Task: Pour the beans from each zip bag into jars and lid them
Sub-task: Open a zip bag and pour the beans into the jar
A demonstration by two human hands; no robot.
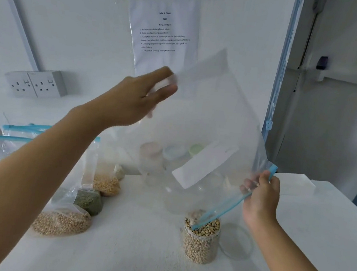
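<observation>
A large clear zip bag (pixel 207 125) with a blue zip strip hangs upside down over the table. My left hand (pixel 142 95) pinches its raised bottom corner. My right hand (pixel 262 196) grips the blue zip edge, whose mouth dips into an open clear jar (pixel 201 240) full of speckled beans. The bag looks empty. A clear lid (pixel 236 242) lies just right of the jar. Behind the bag stand several jars (pixel 153 154) with pastel lids, blurred through the plastic.
Left of the jar lie zip bags of pale beans (pixel 61 222), green beans (pixel 90 201) and yellow beans (pixel 106 185). More blue-zipped bags (pixel 17 137) lie at the far left. A wall socket (pixel 36 83) and an instruction sheet (pixel 164 35) are on the wall.
</observation>
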